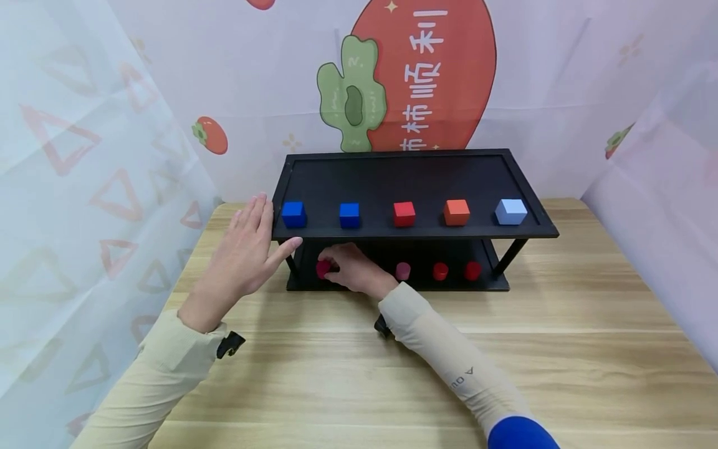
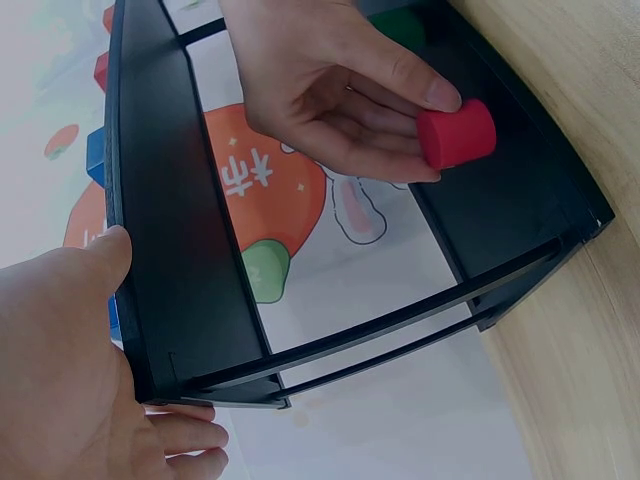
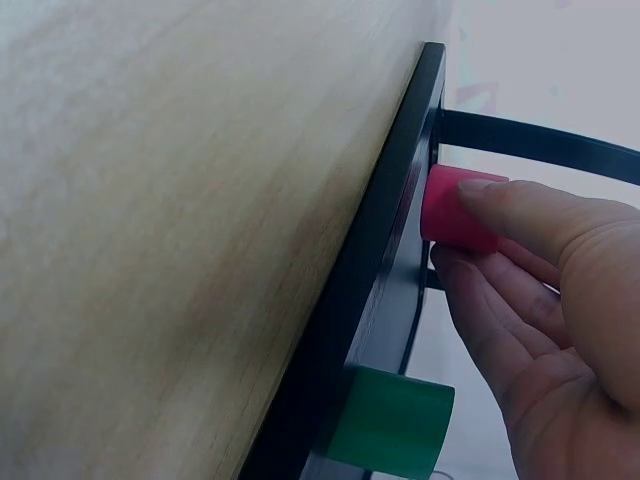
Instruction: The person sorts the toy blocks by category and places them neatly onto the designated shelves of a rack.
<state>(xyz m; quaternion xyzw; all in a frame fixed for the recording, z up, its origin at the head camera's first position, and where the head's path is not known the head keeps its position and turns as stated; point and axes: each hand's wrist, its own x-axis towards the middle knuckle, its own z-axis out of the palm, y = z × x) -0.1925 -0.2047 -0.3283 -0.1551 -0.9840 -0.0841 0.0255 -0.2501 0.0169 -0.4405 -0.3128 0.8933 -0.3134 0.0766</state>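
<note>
My right hand (image 1: 354,269) pinches a crimson cylinder (image 3: 462,208) between thumb and fingers, at the left end of the lower shelf (image 2: 530,190). A green cylinder (image 3: 392,422) stands on that same shelf to the right of it; in the head view my right hand hides it. My left hand (image 1: 242,252) lies with straight fingers along the left edge of the black two-tier rack (image 1: 392,174). Its thumb (image 2: 112,255) touches the front edge of the upper shelf.
Along the upper shelf's front stand two blue cubes (image 1: 294,214), a red cube (image 1: 404,214), an orange cube (image 1: 457,212) and a light blue cube (image 1: 511,212). Farther right below are a pink cylinder (image 1: 402,271) and two red cylinders (image 1: 440,271). A printed cloth (image 1: 269,87) hangs behind the wooden table (image 1: 314,374).
</note>
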